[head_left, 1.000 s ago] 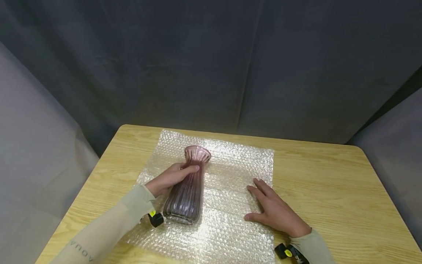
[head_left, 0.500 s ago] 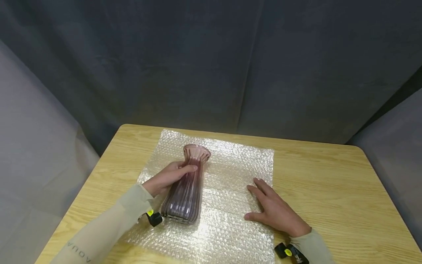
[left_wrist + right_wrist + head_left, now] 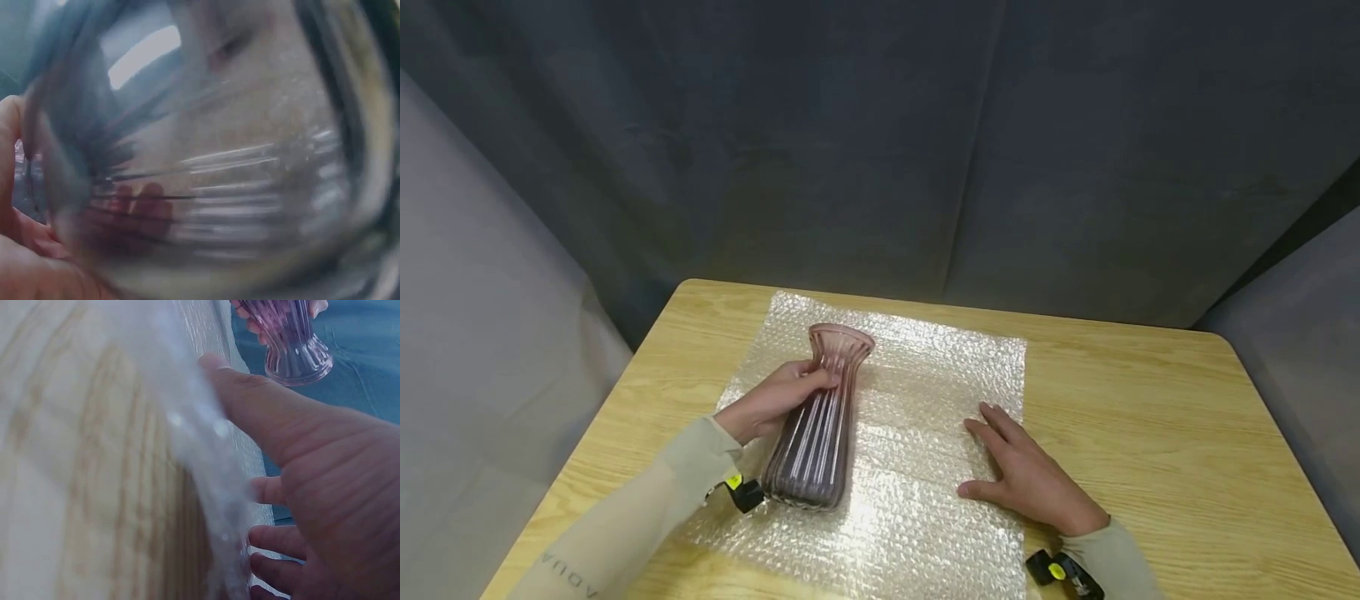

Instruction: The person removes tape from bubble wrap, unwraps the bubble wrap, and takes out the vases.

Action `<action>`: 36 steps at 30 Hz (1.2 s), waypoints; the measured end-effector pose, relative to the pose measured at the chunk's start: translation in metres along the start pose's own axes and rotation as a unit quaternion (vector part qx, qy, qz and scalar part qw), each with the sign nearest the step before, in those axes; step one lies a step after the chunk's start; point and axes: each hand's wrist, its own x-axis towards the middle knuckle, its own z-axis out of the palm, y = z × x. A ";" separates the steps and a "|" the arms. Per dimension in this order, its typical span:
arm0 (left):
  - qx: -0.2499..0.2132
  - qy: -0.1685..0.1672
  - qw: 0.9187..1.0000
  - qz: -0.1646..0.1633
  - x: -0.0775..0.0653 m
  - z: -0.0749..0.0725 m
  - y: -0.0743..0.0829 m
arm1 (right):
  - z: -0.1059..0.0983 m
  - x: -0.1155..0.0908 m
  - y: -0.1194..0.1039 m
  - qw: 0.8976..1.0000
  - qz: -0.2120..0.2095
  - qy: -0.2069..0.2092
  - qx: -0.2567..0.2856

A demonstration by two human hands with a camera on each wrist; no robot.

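Note:
My left hand (image 3: 778, 397) grips a ribbed glass vase (image 3: 814, 450) round its narrow neck, thumb across the front. Pink at its flared rim, the vase darkens to purple-grey toward the base and leans slightly, rim up and away. Its base fills most of the left wrist view, with fingers (image 3: 150, 206) showing blurred through the glass. Beneath it a sheet of bubble wrap (image 3: 925, 533) is spread flat. My right hand (image 3: 1026, 475) rests at the right edge of the sheet, fingers spread. In the right wrist view that hand's fingertips touch the bubble wrap.
The wooden table (image 3: 1165, 433) carries the sheet, with bare wood on its right side. A dark curtain (image 3: 880, 150) hangs behind the far edge. Pale grey cloth hangs at the left (image 3: 490, 333) and right.
My left hand has shifted the vase slightly to the left and tilted it more upright, its rim rising a little. The right hand stays in place on the sheet.

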 end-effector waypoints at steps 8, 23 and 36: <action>-0.007 0.013 1.000 0.004 -0.007 0.004 0.004 | 0.001 0.002 0.000 1.000 0.005 -0.008 0.012; 0.088 0.085 0.992 0.043 -0.027 0.018 0.008 | -0.001 0.003 0.000 1.000 0.003 -0.013 0.020; 0.110 0.096 0.988 0.058 -0.047 0.026 0.010 | 0.003 0.002 0.004 0.999 0.014 -0.016 0.036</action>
